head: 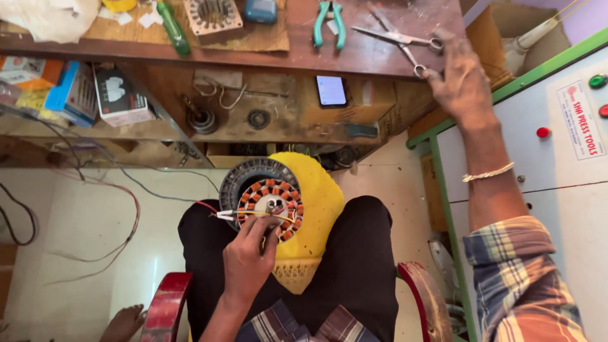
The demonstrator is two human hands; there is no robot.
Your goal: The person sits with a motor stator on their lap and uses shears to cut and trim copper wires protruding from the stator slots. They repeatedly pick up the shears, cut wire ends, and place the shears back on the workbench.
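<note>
Copper-wound motor stator rests on the person's lap, lying on a yellow cloth spread over dark trousers, its round face turned up toward the camera. The left hand sits at the stator's lower edge with fingers curled, pinching thin lead wires, red, yellow and white, that run across the windings; how firmly they are held is hard to judge from this angle. The right hand stretches up and away to the wooden workbench, fingers spread and loosely open, fingertips touching the handle rings of a pair of steel scissors that lie flat near the bench edge. It has not closed around them. Just to the left of the scissors lie green-handled pliers, and farther left a green screwdriver. A phone with a lit screen sits on the shelf under the bench. A white control cabinet with red and green buttons stands at the right, beside the outstretched arm.
</note>
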